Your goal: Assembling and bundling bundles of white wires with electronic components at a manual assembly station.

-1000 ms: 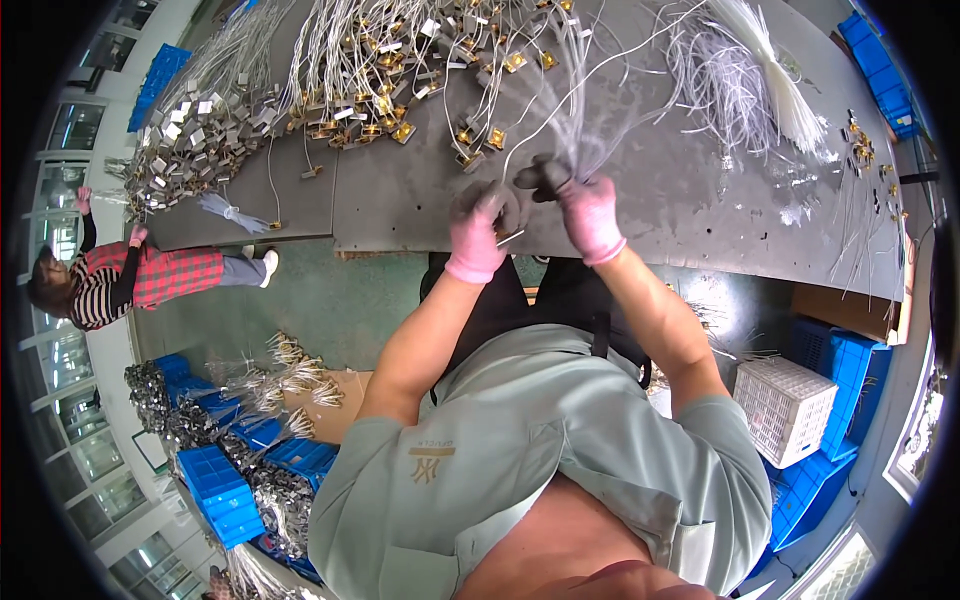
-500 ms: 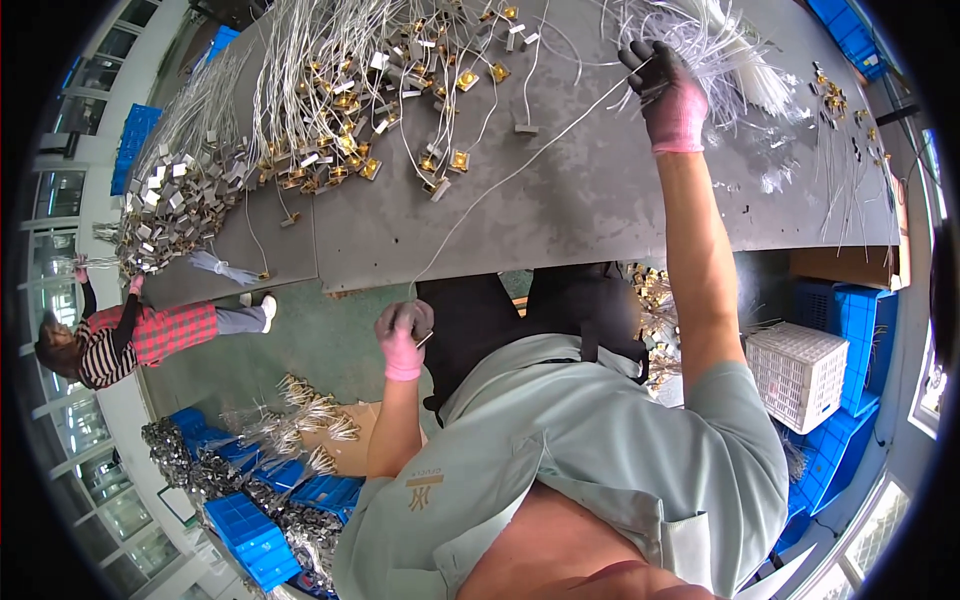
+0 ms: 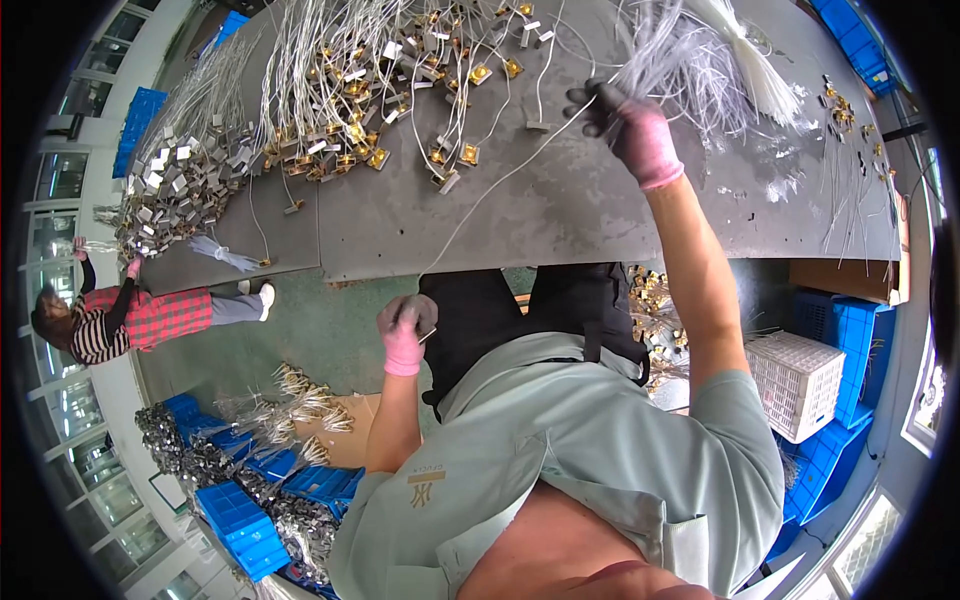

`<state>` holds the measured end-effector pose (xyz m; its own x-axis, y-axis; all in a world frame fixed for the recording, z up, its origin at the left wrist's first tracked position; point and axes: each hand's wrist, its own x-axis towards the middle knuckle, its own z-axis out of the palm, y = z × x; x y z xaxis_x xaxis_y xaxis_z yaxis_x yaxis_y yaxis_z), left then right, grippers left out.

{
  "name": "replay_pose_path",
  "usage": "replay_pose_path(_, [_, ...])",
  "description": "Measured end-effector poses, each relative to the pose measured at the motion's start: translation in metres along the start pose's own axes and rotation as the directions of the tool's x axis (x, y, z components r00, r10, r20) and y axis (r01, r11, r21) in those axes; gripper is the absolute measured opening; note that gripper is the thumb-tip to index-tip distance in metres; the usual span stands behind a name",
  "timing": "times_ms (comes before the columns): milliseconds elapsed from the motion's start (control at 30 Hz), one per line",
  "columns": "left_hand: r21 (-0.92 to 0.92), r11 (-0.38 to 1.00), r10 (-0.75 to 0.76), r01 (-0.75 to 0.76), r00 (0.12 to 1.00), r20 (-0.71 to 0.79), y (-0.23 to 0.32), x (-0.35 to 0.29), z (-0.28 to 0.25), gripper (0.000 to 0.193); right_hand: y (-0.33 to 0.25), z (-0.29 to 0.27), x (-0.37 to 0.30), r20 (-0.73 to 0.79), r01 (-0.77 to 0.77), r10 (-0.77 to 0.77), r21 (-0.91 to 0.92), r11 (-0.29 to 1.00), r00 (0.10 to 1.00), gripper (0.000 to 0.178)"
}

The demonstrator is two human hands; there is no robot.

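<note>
We are stretching one thin white wire (image 3: 500, 185) between our two gloved hands. Our right hand (image 3: 632, 130) is raised far over the grey counter (image 3: 560, 215), fingers (image 3: 590, 100) pinched together on the wire's far end just beside the loose bundle of white wires (image 3: 700, 55). Our left hand (image 3: 405, 325) sits low, off the counter's near edge and close to our body; its fingers are curled shut around something small, probably the wire's near end, though the glove hides the contact.

We judge that the hands are held so far apart to draw the wire out straight and free of the bundle, so it does not tangle with its neighbours.

The wire's long axis runs on a diagonal: from the counter's near edge, up and to the right across the bare grey top, toward the bundle at the far right. It looks taut, barely sagging.

Left of the wire on the counter lies a heap of wires with brass-coloured terminals (image 3: 380, 80), and further left a pile of wires with silvery metal clips (image 3: 175, 185). Beyond the counter's left end another person (image 3: 130, 315) in a checked top stands on the green floor (image 3: 310, 340).
</note>
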<state>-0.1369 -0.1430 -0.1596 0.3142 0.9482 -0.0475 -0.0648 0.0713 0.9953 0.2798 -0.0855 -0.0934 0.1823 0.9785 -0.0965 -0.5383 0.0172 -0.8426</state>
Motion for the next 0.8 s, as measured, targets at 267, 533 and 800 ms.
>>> replay_pose_path(267, [-0.06, 0.997, -0.057, 0.058, 0.998, 0.025, 0.012, 0.022, 0.032, 0.035, -0.011, 0.03, -0.005, -0.068, 0.142, -0.184, -0.4, 0.906, 0.981, 0.035])
replay_pose_path(533, [0.379, 0.874, 0.377, -0.304, 0.917, -0.133, 0.014, 0.071, 0.087, 0.036, 0.07, 0.103, -0.045, 0.059, -0.22, 0.255, -0.349, 0.911, 0.965, 0.027])
replay_pose_path(800, [-0.019, 0.995, 0.104, -0.102, 0.984, 0.143, 0.037, 0.126, 0.136, 0.047, 0.043, 0.094, -0.03, -0.016, -0.159, 0.182, -0.562, 0.812, 0.983, 0.029])
